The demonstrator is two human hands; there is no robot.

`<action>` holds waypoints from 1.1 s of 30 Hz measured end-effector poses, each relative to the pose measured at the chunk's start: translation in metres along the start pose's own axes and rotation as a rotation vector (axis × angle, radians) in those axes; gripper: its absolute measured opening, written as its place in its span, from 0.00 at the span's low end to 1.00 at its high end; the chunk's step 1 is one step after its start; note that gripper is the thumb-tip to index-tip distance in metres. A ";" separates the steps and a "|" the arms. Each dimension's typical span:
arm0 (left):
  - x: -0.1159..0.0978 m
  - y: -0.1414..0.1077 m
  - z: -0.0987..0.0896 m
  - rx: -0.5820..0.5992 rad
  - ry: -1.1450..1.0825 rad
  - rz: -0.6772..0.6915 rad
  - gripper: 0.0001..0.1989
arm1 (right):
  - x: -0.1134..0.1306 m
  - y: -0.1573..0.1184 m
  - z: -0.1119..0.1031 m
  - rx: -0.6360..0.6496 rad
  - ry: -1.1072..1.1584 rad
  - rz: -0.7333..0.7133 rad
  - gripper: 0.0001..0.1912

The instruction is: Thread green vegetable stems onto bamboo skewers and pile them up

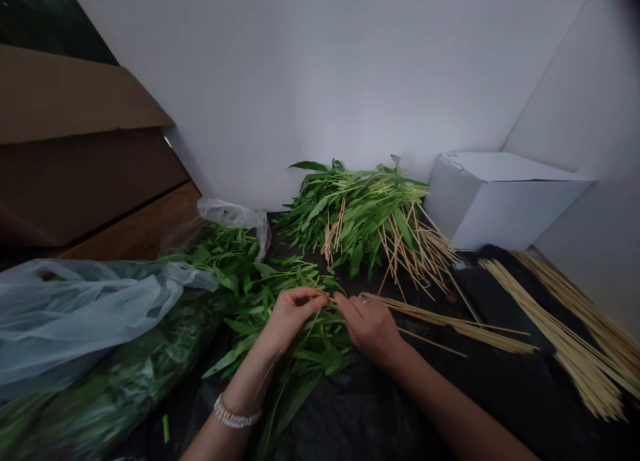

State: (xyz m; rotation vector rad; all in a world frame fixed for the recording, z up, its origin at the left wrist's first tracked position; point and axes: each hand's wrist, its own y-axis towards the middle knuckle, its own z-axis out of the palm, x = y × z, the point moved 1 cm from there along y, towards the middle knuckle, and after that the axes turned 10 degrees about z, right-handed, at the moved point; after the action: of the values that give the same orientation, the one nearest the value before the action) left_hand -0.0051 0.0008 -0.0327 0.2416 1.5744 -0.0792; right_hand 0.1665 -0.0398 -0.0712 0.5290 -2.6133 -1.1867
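Observation:
My left hand (295,313), with a beaded bracelet at its wrist, pinches a thin greenish stem between thumb and forefinger. Right beside it, almost fingertip to fingertip, is my right hand (369,324). Its fingers are closed and bent inward; what they grip is mostly hidden. Beneath both hands spreads a loose heap of long-leaved green stems (320,354). A bunch of thin wooden sticks (450,322) lies just right of my right hand. Farther back is a pile of leafy greens (357,208), with wooden sticks (420,244) jutting out of its near side.
A clear plastic bag (100,314) of greens fills the left side, below a cardboard box (75,174). At the back right stands a white box (510,194) near the wall. Large bundles of sticks (555,328) lie at the right. Black sheeting (380,414) covers the surface.

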 end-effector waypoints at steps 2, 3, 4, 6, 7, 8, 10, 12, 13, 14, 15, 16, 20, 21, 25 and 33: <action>0.000 0.003 -0.005 -0.056 -0.020 0.025 0.14 | -0.002 0.001 0.000 0.010 -0.014 0.019 0.16; 0.000 0.004 -0.007 -0.083 -0.033 0.038 0.14 | -0.003 0.001 0.000 0.016 -0.018 0.028 0.16; 0.000 0.006 -0.010 -0.106 -0.046 0.051 0.13 | -0.004 0.000 0.000 0.019 -0.017 0.036 0.16; -0.001 0.007 -0.014 -0.119 -0.051 0.068 0.13 | -0.005 0.000 0.000 0.021 -0.012 0.040 0.16; -0.001 0.007 -0.014 -0.101 -0.039 0.072 0.13 | -0.005 -0.001 0.001 0.020 -0.009 0.038 0.17; -0.001 0.007 -0.014 -0.074 -0.020 0.072 0.13 | -0.005 -0.001 0.001 0.020 -0.008 0.034 0.17; -0.001 0.005 -0.009 -0.024 0.016 0.063 0.13 | -0.003 -0.002 0.001 0.020 -0.008 0.023 0.17; 0.000 0.003 -0.004 -0.006 0.034 0.055 0.13 | -0.002 -0.001 0.001 0.016 -0.004 0.015 0.16; 0.000 0.002 -0.003 -0.007 0.037 0.054 0.13 | -0.001 -0.001 0.001 0.015 -0.003 0.013 0.16; 0.000 0.002 -0.002 -0.007 0.042 0.056 0.14 | -0.001 -0.001 0.001 0.015 -0.003 0.013 0.16; 0.000 0.002 -0.002 0.000 0.047 0.063 0.14 | -0.001 -0.001 0.001 0.019 -0.005 0.015 0.16; -0.001 0.003 -0.003 0.017 0.055 0.075 0.14 | -0.002 -0.001 0.001 0.023 -0.008 0.018 0.16; -0.009 0.005 -0.016 0.128 0.112 0.152 0.15 | -0.006 -0.001 0.001 0.027 -0.020 0.052 0.16; -0.011 0.005 -0.020 0.151 0.135 0.161 0.16 | -0.006 -0.001 0.001 0.022 -0.020 0.060 0.16; -0.008 0.003 -0.031 0.215 0.260 0.144 0.12 | -0.007 0.000 0.000 0.029 -0.008 0.070 0.16; -0.002 0.002 -0.022 0.284 0.248 0.184 0.10 | -0.007 -0.002 0.004 0.039 0.009 0.082 0.15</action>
State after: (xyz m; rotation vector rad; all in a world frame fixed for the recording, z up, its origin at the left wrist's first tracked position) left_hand -0.0265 0.0071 -0.0303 0.6378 1.7783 -0.1328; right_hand 0.1718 -0.0354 -0.0757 0.4280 -2.6283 -1.1083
